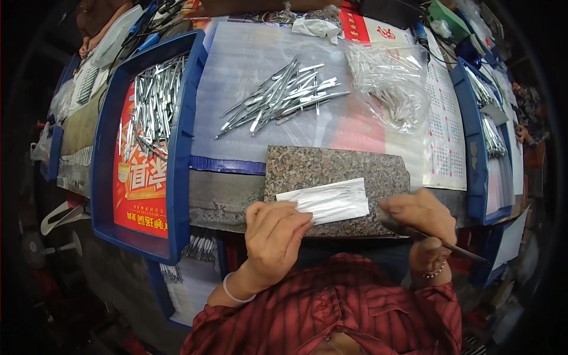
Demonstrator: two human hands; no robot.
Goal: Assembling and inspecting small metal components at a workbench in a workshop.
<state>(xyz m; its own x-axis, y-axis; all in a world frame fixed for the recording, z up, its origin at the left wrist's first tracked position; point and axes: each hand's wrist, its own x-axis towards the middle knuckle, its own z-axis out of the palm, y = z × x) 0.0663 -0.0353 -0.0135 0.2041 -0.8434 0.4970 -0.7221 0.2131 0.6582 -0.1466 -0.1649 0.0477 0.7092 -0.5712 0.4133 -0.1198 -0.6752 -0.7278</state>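
Observation:
A flat white packet, which looks like folded paper or thin film, lies slightly tilted on a speckled stone slab. My left hand is closed at the packet's near left corner, its fingertips pressing on it; the thumb is partly hidden. Just right of the packet, apart from it, my right hand is closed around a long, dark, blade-like tool whose end sticks out toward the lower right. Motion blurs the right fingers, so the tool's exact kind is unclear.
Beyond the slab lies a loose pile of slim metal pieces. A clear bag of white strips sits right of it. Blue trays with more metal pieces flank the table. Another person's arm shows at far left.

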